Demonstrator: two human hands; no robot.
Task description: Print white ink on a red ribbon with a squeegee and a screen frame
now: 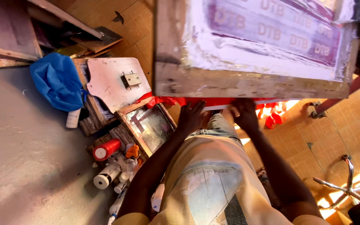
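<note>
Pressing my left hand (191, 118) and right hand (244, 115), fingers spread flat, on the red cloth (217, 102) below the lifted wooden-framed screen (251, 81), I judge smoothing is unfinished.

The wooden screen frame (251, 81) runs off the top edge, and its raised underside covers most of the red cloth (213, 102), so only a strip shows. The fingertips of the left hand (190, 118) and right hand (244, 114) disappear under the frame; whether they grip anything cannot be told. The blue bag (57, 81) hides whatever lies beneath it. The metal chair base (346, 187) is cut by the right edge.
</note>
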